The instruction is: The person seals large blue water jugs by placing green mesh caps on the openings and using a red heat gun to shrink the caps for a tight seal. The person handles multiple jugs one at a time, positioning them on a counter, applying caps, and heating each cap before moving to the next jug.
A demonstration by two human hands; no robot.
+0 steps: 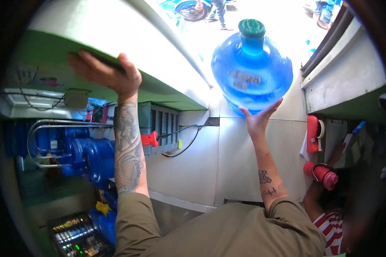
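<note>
A large blue water jug (251, 79) with a green cap (251, 28) is out in front of me, over the far part of the white tiled surface. My right hand (260, 118) clasps its near lower side, thumb on the left and fingers spread to the right. Whether the jug rests fully on the tiles is hard to tell. At the left, my left hand (109, 75) is open, laid against the edge of a white and green ledge (167, 92), with its fingers stretched out and thumb raised. Nothing is held in it.
Several blue jugs (99, 156) stand below left, by a metal rail (34, 145). A red-handled tool (150, 138) with a black cable lies near a grey grate (165, 122). Right are a red tape dispenser (313, 133) and a person in a striped sleeve (331, 227). Outside, a motorcycle wheel (192, 10) shows.
</note>
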